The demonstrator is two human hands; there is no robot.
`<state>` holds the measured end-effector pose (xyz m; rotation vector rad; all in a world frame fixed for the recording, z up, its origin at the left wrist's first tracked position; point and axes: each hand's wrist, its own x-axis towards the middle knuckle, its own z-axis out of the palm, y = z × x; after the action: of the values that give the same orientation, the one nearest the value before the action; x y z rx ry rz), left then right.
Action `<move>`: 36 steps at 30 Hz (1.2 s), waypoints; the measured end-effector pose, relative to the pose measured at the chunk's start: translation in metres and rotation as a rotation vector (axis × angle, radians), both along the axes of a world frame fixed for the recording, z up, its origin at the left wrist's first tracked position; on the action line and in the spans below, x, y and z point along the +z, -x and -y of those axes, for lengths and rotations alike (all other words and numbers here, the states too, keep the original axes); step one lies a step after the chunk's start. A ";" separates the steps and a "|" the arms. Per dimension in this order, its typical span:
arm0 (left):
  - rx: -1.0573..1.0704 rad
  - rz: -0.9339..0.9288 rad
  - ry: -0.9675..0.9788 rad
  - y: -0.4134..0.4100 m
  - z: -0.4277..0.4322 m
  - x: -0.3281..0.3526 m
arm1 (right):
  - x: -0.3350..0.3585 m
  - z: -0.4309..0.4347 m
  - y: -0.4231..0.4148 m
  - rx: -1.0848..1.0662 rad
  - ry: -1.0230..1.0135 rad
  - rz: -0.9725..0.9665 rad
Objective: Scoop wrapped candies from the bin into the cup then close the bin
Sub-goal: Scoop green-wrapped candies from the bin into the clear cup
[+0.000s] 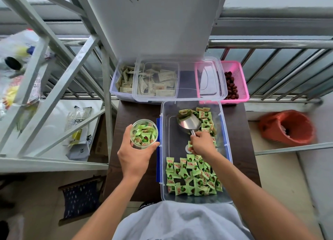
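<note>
A clear plastic bin [164, 189] with blue side latches sits on a dark table and holds green wrapped candies [193, 176] at its near end and along its far right side. My right hand [201, 143] grips the handle of a metal scoop [190, 122] inside the bin; the scoop carries a few candies at its far lip. My left hand [134, 157] holds a clear cup [144, 133], partly filled with green candies, just left of the bin. The bin's clear lid [180, 97] lies beyond it, across two other containers.
Under the lid are a clear box of beige packets [124, 79] and a pink basket of red dates [232, 83]. A metal railing [270, 43] runs behind. Grey shelf frames [54, 88] stand to the left, an orange-lined waste bin [288, 127] to the right.
</note>
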<state>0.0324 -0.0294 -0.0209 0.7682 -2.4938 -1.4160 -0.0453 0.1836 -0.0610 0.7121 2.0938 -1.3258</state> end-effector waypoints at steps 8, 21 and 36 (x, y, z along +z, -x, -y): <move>-0.029 -0.011 -0.013 -0.002 -0.006 0.006 | -0.005 -0.012 -0.003 0.223 -0.318 -0.019; -0.036 0.005 -0.025 -0.009 -0.002 0.011 | 0.003 0.009 0.007 0.571 -0.840 -0.302; -0.056 0.030 0.018 -0.008 0.002 0.009 | 0.013 -0.047 -0.008 0.188 -0.055 -0.199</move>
<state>0.0407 -0.0312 -0.0121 0.7271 -2.5663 -1.4085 -0.0374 0.2302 -0.0478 0.4065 2.2985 -1.2826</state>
